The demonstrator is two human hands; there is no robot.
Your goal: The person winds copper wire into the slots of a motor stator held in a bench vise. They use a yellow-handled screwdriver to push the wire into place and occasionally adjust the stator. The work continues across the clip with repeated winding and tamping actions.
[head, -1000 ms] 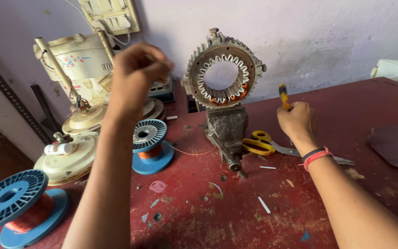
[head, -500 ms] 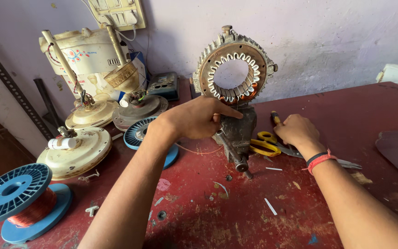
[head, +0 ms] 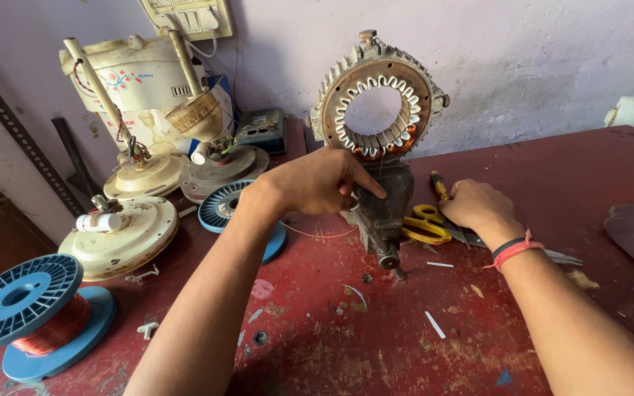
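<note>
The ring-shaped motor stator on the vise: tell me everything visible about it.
The stator is a round, grey, finned metal ring standing upright on edge, its open centre facing the camera. Pale insulating slot liners line the inner rim, and copper-coloured windings show in the lower slots. A small bolt-like knob sticks up from the top. It sits clamped in a dark bench vise on the red table, near the wall. The left hand rests just below it at the vise; whether it touches the ring is unclear.
</note>
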